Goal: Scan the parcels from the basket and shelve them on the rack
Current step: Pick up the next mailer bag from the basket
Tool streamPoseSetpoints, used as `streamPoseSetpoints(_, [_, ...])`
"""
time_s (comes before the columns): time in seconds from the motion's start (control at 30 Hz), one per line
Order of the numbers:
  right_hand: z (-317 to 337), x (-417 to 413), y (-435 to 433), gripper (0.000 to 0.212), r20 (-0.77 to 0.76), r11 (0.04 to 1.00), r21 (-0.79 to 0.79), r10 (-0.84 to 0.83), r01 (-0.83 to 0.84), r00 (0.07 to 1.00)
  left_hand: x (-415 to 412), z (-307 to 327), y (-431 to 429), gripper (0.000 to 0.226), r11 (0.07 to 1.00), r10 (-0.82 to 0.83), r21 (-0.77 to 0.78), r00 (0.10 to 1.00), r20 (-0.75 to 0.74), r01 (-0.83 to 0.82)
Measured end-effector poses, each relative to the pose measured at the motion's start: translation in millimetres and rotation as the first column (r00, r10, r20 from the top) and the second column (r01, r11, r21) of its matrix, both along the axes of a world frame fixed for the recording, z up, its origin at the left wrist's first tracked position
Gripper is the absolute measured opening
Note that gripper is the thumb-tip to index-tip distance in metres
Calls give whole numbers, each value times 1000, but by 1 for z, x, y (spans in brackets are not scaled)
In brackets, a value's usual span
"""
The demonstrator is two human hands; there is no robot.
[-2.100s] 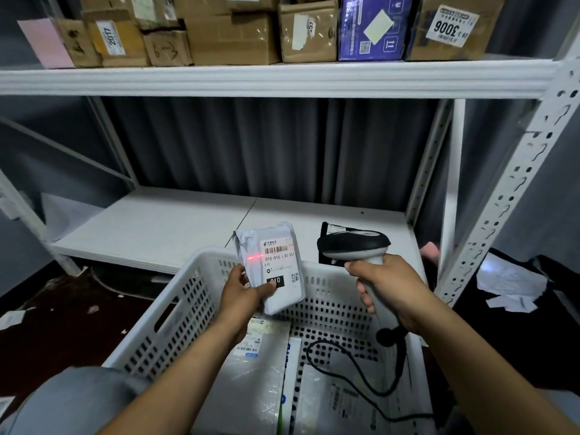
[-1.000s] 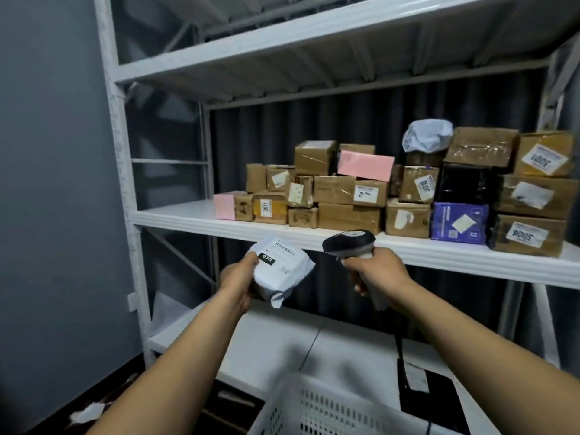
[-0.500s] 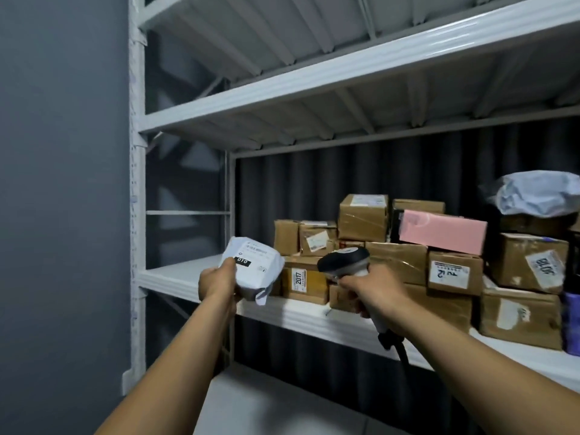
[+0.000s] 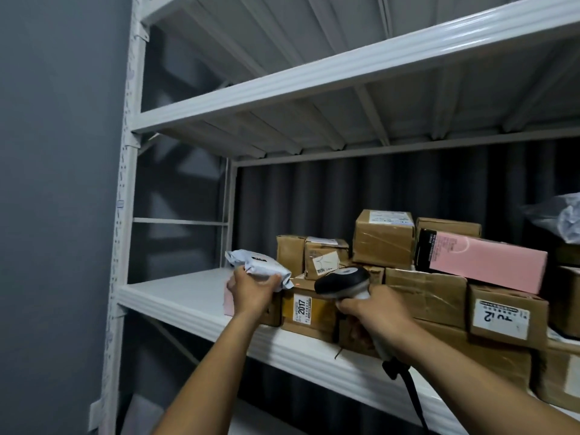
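Note:
My left hand [image 4: 252, 290] grips a small white poly-bag parcel [image 4: 259, 267] with a black label, held flat over the left end of the stacked boxes on the white rack shelf [image 4: 175, 293]. A handheld barcode scanner [image 4: 343, 282], black head and grey handle, is gripped by my right hand [image 4: 373, 315] just to the right, with its cable hanging down. A small red dot shows on the box below the parcel. The basket is out of view.
Brown cardboard boxes [image 4: 383, 238] fill the shelf's middle and right, one labelled 2017 [image 4: 303, 309], with a pink box [image 4: 483, 262] on top and a small pink parcel [image 4: 228, 304] at the left. The shelf's left end is bare. Another shelf [image 4: 314, 80] hangs above; a grey wall stands left.
The view rose from the basket to the upper shelf. My left hand carried the white parcel up and right, over the boxes; my right hand followed with the scanner.

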State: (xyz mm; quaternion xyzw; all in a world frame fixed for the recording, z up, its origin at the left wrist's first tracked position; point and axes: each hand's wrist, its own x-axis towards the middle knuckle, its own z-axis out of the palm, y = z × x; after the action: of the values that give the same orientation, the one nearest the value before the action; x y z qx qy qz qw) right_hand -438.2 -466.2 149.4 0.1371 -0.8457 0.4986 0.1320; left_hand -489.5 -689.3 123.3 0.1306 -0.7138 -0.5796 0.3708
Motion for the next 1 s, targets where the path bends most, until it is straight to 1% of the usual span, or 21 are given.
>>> streamPoseSetpoints(0.03, [-1, -1, 1, 14, 3, 1000, 3, -2, 2, 1000, -2, -5, -1, 85, 987, 34, -159, 999, -13, -35])
streamPoseSetpoints(0.07, [-1, -2, 2, 15, 2, 1000, 0, -5, 5, 1000, -2, -10, -4, 90, 954, 55, -293, 998, -44, -65])
streamPoseSetpoints(0.1, [-1, -3, 2, 16, -4, 1000, -3, -7, 7, 1000, -2, -14, -6, 92, 915, 69, -392, 995, -74, -92])
streamPoseSetpoints(0.17, [-2, -6, 2, 16, -22, 1000, 12, -19, 19, 1000, -1, -19, -12, 87, 864, 89, -486, 989, -116, -135])
streamPoseSetpoints(0.27, [-3, -7, 0, 14, -46, 999, 38, -22, 24, 999, 1, -22, -19, 63, 836, 135, -514, 979, -151, -194])
streamPoseSetpoints(0.33, [-4, -8, -1, 13, -51, 999, 44, -24, 26, 998, 1, -20, -19, 57, 824, 206, -503, 965, -162, -260])
streamPoseSetpoints(0.4, [-4, -9, -1, 13, -48, 998, 59, -20, 23, 999, -4, -16, -17, 56, 810, 274, -493, 948, -160, -318])
streamPoseSetpoints(0.43, [-3, -10, 0, 14, -46, 998, 61, -17, 20, 999, -7, -14, -15, 56, 817, 266, -486, 951, -159, -310])
streamPoseSetpoints(0.53, [-3, -14, 2, 16, -49, 996, 85, -19, 23, 999, -19, -11, -7, 58, 855, 166, -482, 981, -99, -193])
streamPoseSetpoints(0.6, [-4, -15, 4, 15, -54, 994, 105, -25, 31, 998, -24, -13, -3, 59, 820, 172, -544, 983, -67, -180])
streamPoseSetpoints(0.67, [-4, -14, 5, 15, -55, 995, 96, -23, 29, 998, -26, -15, -3, 60, 757, 237, -616, 970, -49, -216])
streamPoseSetpoints(0.7, [-5, -14, 6, 15, -54, 995, 97, -23, 28, 998, -26, -16, -4, 60, 749, 250, -627, 968, -29, -213])
streamPoseSetpoints(0.8, [-6, -12, 6, 15, -55, 995, 93, -26, 31, 998, -22, -14, -7, 61, 783, 170, -614, 984, 54, -102])
streamPoseSetpoints(0.87, [-6, -7, 7, 17, -58, 993, 107, -49, 55, 997, -15, -12, -9, 62, 764, 141, -643, 986, 92, -50])
streamPoseSetpoints(0.93, [-4, 0, 10, 21, -58, 990, 115, -72, 78, 996, -3, -8, -10, 62, 744, 146, -668, 984, 106, -39])
streamPoseSetpoints(1.0, [-1, 9, 15, 24, -61, 989, 115, -82, 89, 995, 12, -3, -8, 61, 745, 146, -666, 983, 114, -33])
